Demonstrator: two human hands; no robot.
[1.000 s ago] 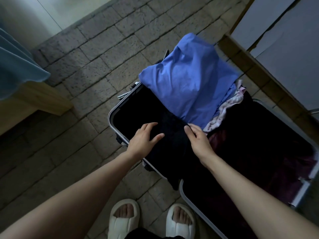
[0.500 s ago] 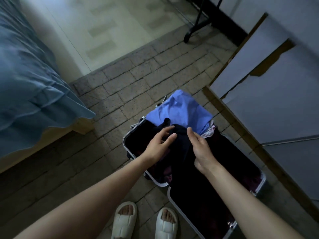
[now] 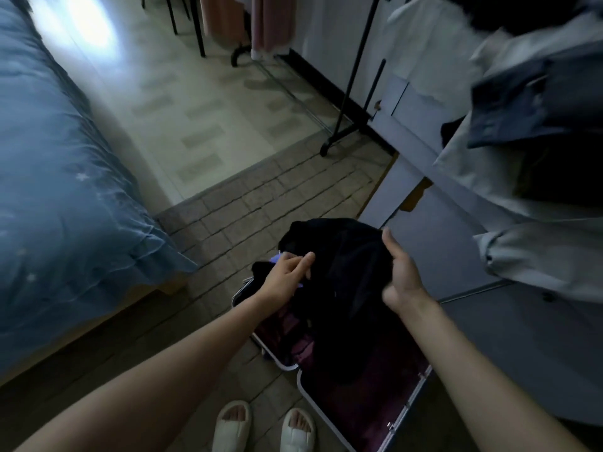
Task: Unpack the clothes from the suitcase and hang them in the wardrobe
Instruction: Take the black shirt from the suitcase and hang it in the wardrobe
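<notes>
A black garment (image 3: 342, 272) hangs bunched in the air above the open suitcase (image 3: 385, 432) on the floor. My left hand (image 3: 287, 277) pinches its left edge and my right hand (image 3: 399, 278) grips its right side. The garment hides most of the blue shirt; only a sliver of blue (image 3: 277, 257) shows by my left fingers. Dark purple clothing (image 3: 293, 327) lies in the suitcase. The wardrobe (image 3: 424, 132) stands on the right, with pale and dark clothes (image 3: 522, 132) hanging at the upper right.
A bed with a blue cover (image 3: 58, 177) fills the left side. A black clothes rack (image 3: 355, 86) stands at the back, pink garments (image 3: 248, 21) hanging behind it. My feet in white slippers (image 3: 264, 429) are next to the suitcase.
Both hands have lifted the black garment up out of the suitcase. The view has risen, so the wardrobe, rack and hanging clothes have come into sight.
</notes>
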